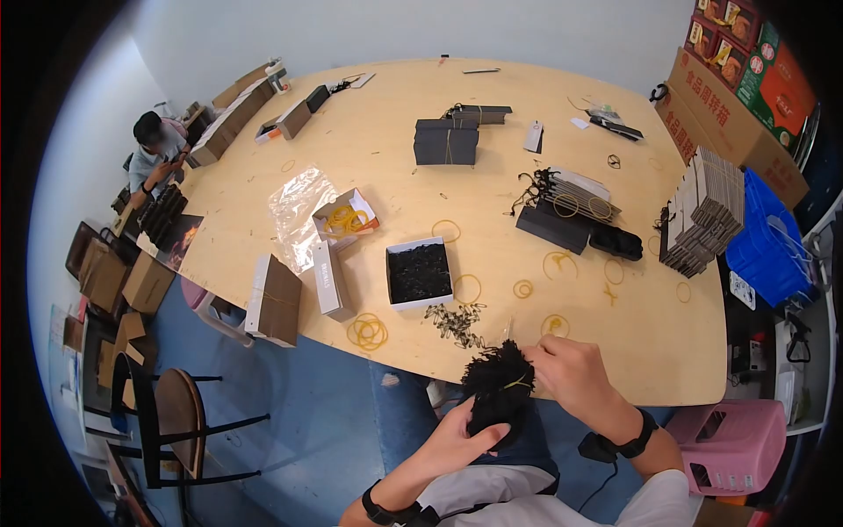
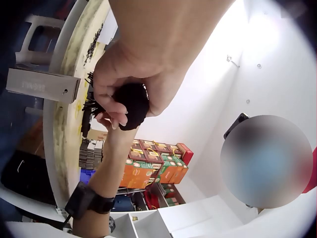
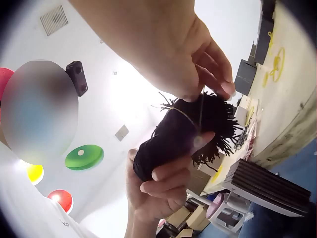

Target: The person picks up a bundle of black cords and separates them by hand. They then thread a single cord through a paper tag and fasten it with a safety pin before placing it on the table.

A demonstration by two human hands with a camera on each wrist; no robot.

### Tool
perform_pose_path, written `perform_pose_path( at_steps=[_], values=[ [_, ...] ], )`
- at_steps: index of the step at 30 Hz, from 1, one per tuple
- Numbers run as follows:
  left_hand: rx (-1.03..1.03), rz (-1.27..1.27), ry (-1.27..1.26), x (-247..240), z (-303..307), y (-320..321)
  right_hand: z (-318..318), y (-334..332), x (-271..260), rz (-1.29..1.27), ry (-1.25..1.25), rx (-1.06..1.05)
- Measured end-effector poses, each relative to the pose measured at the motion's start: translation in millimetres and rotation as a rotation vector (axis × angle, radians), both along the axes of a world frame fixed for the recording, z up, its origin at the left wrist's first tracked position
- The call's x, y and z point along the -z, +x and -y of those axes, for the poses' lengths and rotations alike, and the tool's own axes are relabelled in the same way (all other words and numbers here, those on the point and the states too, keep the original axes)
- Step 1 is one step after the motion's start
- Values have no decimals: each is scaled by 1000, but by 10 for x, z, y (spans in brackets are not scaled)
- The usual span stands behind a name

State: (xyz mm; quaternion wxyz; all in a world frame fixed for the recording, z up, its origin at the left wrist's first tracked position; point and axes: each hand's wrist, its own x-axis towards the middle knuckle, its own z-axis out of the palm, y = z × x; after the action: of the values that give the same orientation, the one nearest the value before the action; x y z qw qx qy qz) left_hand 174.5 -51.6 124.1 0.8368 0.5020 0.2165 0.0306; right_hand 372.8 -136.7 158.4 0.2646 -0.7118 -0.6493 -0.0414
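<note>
Right wrist view: black bundle (image 3: 168, 136) of cord-like strands held tilted, fringe end towards the right hand (image 3: 200, 59); left hand (image 3: 166, 191) has its fingers wrapped round the body; right fingers narrow, pinching a thin rubber band (image 3: 201, 111) drawn taut off the bundle; exact pinch point hidden; head view puts the bundle over the lap at the near edge of the desk (image 1: 492, 228); left wrist view gets it nearly end-on, mostly covered by the left hand; individual strands merge into black; contents of the white tray (image 1: 387, 279) also too dark to make out; blue crate (image 1: 773, 237) partly hidden by the grey stack (image 1: 702, 215); red boxes (image 1: 727, 35) cut off at top, their print too small; brown carton (image 1: 702, 119) reads 食品周转箱; slim box (image 1: 328, 285) has lettering on its pale side, can't read it reliably.
</note>
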Motion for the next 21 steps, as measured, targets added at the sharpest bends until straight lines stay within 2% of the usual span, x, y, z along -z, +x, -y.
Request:
perform_pose_path(
  at_steps=[2,5,7,8,10,11,13,16,17,19,21],
  values=[
    [-19,38,-15,-26,-3,-12,-1,31,49,7,-42,9],
    [33,-84,84,-125,-15,-5,-27,72,68,-39,-55,24],
    [-36,82,228,-16,16,-6,-36,55,57,-130,-103,56],
    [-34,83,225,-43,10,7,-46,69,62,-129,-105,58],
    [-13,141,246,-137,-12,24,-80,103,79,-381,-159,-3],
    [-13,143,246,-147,-9,12,-98,101,62,-379,-160,-2],
    [-12,147,189,-154,-3,-25,-130,84,21,-629,-142,-226],
    [99,242,199,-49,-91,-94,-106,188,161,-738,-287,-339],
    [97,243,199,4,-138,-125,-104,175,165,-737,-288,-340],
    [274,272,37,113,-241,-164,-108,156,159,-715,-248,-409],
    [281,320,43,206,-271,-174,-103,156,194,-729,-248,-466]
  ],
)
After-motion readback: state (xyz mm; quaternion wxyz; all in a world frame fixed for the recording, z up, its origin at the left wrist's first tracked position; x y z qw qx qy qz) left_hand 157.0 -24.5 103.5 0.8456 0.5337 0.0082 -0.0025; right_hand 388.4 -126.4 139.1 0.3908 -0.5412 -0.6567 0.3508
